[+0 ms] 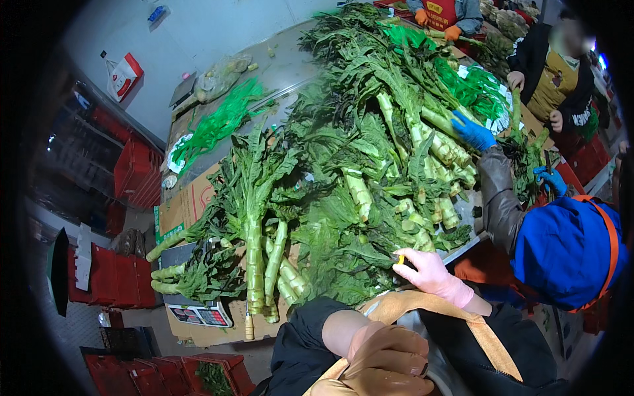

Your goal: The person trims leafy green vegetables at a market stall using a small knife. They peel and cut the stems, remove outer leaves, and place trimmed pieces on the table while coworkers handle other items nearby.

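Note:
My right hand [436, 278], in a thin pink glove, grips a small tool [400, 259] with a yellow part showing between thumb and fingers; the rest is hidden. It is at the near edge of a heap of celtuce leaves [342, 267]. Close to my chest is my left hand [381, 359], in a tan glove, its fingers bent and partly out of sight; whether it holds something cannot be made out. Before me, leafy celtuce stalks [359, 193] are piled over the table. More celtuce [254, 267] lies to the left, beside a wooden handle [249, 326].
A digital scale [200, 314] has celtuce over it. Green ties with white tags [223, 123] lie at back left. At right, a co-worker's blue-gloved hand [473, 131] touches stalks; their blue-covered head [564, 252] is close by. Red crates [114, 277] stand left. Two other people work beyond.

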The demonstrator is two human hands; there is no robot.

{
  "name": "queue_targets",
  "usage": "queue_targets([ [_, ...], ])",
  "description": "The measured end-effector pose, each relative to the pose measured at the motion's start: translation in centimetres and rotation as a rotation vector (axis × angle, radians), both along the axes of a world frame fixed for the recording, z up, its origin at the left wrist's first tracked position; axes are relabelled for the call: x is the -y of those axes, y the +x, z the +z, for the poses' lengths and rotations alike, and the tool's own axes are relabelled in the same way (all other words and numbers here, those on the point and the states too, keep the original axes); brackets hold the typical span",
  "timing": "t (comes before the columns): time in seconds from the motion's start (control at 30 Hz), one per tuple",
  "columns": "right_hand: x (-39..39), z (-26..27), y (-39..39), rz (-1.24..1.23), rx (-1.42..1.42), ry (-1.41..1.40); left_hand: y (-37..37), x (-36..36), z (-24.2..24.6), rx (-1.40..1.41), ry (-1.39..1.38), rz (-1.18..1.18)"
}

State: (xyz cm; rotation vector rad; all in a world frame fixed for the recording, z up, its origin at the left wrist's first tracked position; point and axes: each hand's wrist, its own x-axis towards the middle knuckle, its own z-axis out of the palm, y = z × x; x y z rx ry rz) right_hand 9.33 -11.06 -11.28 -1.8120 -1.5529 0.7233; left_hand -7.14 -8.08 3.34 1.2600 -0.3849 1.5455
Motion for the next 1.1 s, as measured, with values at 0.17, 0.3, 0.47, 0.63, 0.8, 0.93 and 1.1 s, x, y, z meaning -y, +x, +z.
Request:
queue_targets([
  [0.17,0.0,0.0,0.1,-0.016,-0.003,0.032,0.9,-0.2,0.7,0.009,-0.037,0.042],
  [0.3,0.0,-0.7,0.0,-0.056,-0.029,0.029,1.7,-3.7,-1.0,-0.287,0.296,0.017],
  [0.47,-0.1,-2.0,1.5,-0.107,0.094,0.204,4.3,-5.5,-5.9,-0.664,-0.623,0.325],
  [0.63,-0.3,-2.1,4.1,-0.191,0.134,0.041,1.5,-8.9,-14.9,-0.650,-1.185,0.063],
  [0.8,-2.5,-1.0,5.3,-0.244,-0.083,0.002,-3.3,-9.5,-22.7,-0.638,-1.506,0.242],
  [0.93,-4.6,-0.5,5.4,-0.156,-0.062,0.055,-3.4,-9.2,-23.3,-0.686,-1.480,0.415],
  [1.1,-5.2,-1.4,4.3,-0.127,0.014,0.085,0.0,-9.2,-18.5,-0.682,-1.339,0.120],
])
